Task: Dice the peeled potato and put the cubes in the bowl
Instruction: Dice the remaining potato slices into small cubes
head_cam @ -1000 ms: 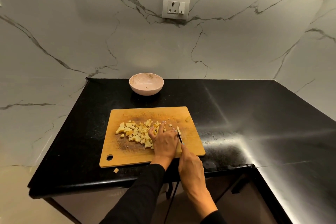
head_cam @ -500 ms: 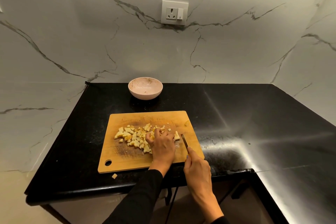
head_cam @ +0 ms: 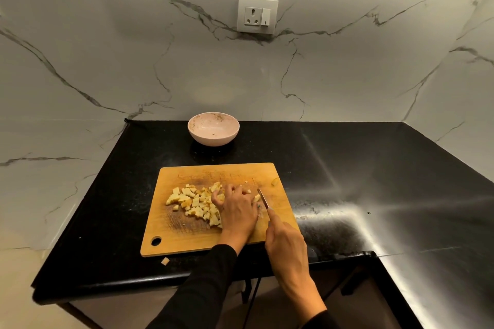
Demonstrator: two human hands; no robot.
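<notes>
A heap of pale yellow potato cubes (head_cam: pixel 195 201) lies on the wooden cutting board (head_cam: pixel 213 240), left of centre. My left hand (head_cam: pixel 238 211) rests on the board at the heap's right edge, its fingers curled over the last potato pieces. My right hand (head_cam: pixel 286 246) grips a knife (head_cam: pixel 263 199) whose thin blade points away from me, just right of the left hand. A small potato piece (head_cam: pixel 256 197) sits between the left hand and the blade. The pink bowl (head_cam: pixel 213 128) stands behind the board with only crumbs inside.
One stray cube (head_cam: pixel 165 261) lies on the black counter (head_cam: pixel 374 168) in front of the board's near edge. A small scrap (head_cam: pixel 274 181) sits near the board's right corner. A marble wall with a socket (head_cam: pixel 257 14) rises behind the counter.
The knife has shifted from right against my left hand to slightly right of it. My left hand's fingers have curled in over the pieces. The camera tilted, so the scene sits lower.
</notes>
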